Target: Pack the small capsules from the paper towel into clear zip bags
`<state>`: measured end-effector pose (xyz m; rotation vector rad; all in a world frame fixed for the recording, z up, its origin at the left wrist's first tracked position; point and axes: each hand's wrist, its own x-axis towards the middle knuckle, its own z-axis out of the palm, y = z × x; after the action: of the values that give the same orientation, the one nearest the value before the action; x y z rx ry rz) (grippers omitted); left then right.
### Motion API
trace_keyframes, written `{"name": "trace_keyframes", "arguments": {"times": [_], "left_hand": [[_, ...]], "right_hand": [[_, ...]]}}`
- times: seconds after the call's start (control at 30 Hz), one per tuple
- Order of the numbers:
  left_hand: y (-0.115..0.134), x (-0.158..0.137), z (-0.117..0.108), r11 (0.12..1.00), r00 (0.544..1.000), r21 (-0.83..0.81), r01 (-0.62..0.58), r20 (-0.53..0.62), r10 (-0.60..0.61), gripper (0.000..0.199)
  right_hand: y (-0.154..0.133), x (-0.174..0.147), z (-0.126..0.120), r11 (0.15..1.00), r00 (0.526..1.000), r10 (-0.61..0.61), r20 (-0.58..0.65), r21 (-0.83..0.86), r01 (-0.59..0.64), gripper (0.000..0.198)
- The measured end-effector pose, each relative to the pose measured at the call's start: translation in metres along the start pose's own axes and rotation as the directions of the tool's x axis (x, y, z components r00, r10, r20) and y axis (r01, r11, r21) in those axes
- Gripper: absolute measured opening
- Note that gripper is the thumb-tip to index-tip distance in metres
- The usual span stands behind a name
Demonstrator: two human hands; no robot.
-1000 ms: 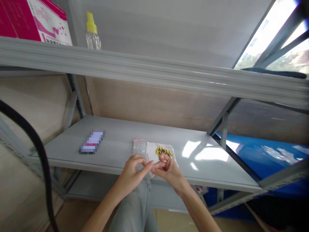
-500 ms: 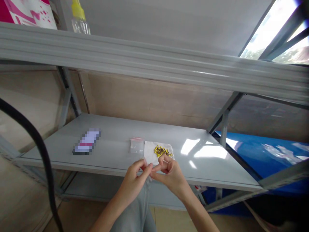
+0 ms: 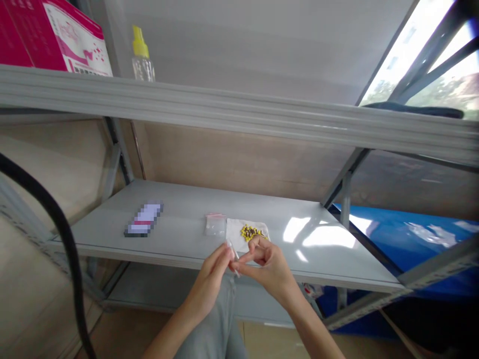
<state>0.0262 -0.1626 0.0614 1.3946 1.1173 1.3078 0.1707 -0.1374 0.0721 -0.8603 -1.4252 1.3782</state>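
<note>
Just over the shelf's front edge, my left hand (image 3: 214, 271) and my right hand (image 3: 267, 264) meet, both closed with a pinch on a small clear plastic bag (image 3: 232, 253). It is seen nearly edge-on, and fingers cover part of it, so its contents cannot be made out. Behind my right hand, several yellow-and-brown capsules (image 3: 251, 232) lie in a pile on a white paper tissue (image 3: 234, 230). Left of the tissue, a clear zip bag (image 3: 215, 227) with a reddish seal strip lies flat.
A blurred-out phone (image 3: 144, 219) lies on the left of the grey shelf (image 3: 183, 214). The upper shelf's beam (image 3: 232, 107) crosses above, carrying a pink box (image 3: 45, 40) and a yellow-topped spray bottle (image 3: 142, 62). A black cable (image 3: 62, 224) curves down at left.
My left fingers have straightened somewhat and show more of the clear bag between the hands. The camera view has tilted up a little and shifted left.
</note>
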Motion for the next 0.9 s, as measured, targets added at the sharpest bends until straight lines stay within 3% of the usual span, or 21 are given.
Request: {"name": "trace_keyframes", "arguments": {"times": [0.23, 0.43, 0.6, 0.73, 0.83, 0.9], "left_hand": [[0.022, -0.011, 0.001, 0.990, 0.989, 0.124, -0.065, 0.137, 0.047, 0.033], [0.033, -0.019, 0.003, 0.967, 0.989, 0.211, -0.141, 0.083, 0.126, 0.028], [0.045, -0.019, 0.003, 0.950, 0.982, 0.249, -0.189, 0.070, 0.177, 0.023], [0.046, -0.020, 0.005, 0.952, 0.987, 0.265, -0.152, 0.096, 0.131, 0.026], [0.034, -0.022, 0.010, 0.971, 0.990, 0.221, -0.094, 0.126, 0.067, 0.032], [0.020, -0.022, 0.013, 0.964, 0.992, 0.244, -0.107, 0.092, 0.087, 0.031]], "right_hand": [[-0.020, -0.018, -0.001, 0.951, 0.998, -0.052, 0.017, -0.304, 0.055, 0.031], [-0.038, -0.029, 0.000, 0.835, 0.958, -0.272, -0.089, -0.516, 0.189, 0.018], [-0.050, -0.034, 0.005, 0.685, 0.902, -0.432, -0.009, -0.654, 0.321, 0.014], [-0.042, -0.041, 0.006, 0.553, 0.856, -0.511, 0.078, -0.733, 0.396, 0.017], [-0.026, -0.044, 0.005, 0.457, 0.834, -0.545, 0.086, -0.804, 0.381, 0.018], [-0.014, -0.044, 0.006, 0.441, 0.838, -0.542, 0.063, -0.827, 0.347, 0.017]]}}
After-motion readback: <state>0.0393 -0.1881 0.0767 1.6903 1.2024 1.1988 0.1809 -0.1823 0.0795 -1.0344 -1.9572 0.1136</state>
